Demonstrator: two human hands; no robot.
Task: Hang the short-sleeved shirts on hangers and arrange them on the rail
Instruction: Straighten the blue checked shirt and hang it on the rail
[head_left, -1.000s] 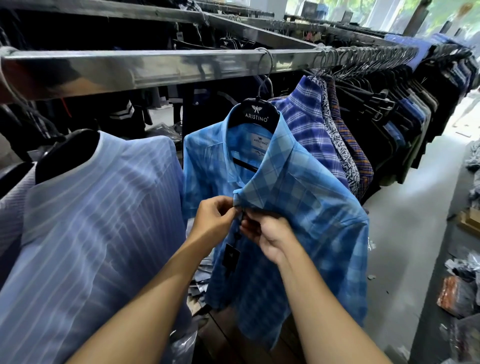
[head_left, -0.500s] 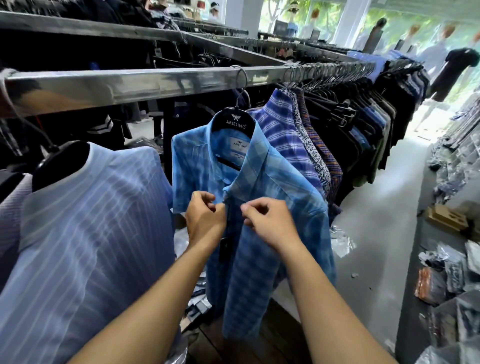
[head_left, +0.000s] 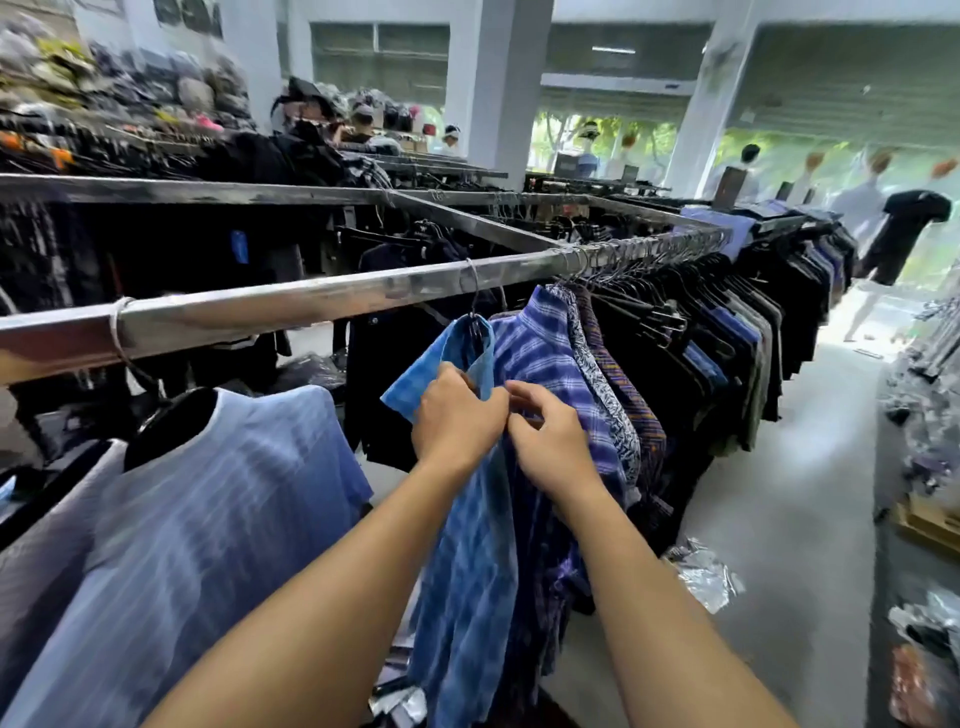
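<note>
A light blue checked short-sleeved shirt (head_left: 467, 561) hangs from a hanger hook (head_left: 471, 283) on the steel rail (head_left: 291, 299), turned edge-on toward me. My left hand (head_left: 454, 418) grips its front just below the collar. My right hand (head_left: 553, 447) pinches the fabric beside it, against the purple-blue checked shirt (head_left: 540, 358) hanging to the right. A pale blue striped shirt (head_left: 208, 499) on a black hanger hangs to the left.
A dense row of dark shirts (head_left: 727, 332) fills the rail to the right. More racks stand behind. The grey floor aisle (head_left: 769, 493) runs along the right, with plastic wrapping (head_left: 706, 577) on it and packages (head_left: 919, 649) at the right edge. People and mannequins stand far back.
The checked shirt has turned from facing me to edge-on and slid right against the purple shirt. Both hands moved up and right with it. My view has lifted.
</note>
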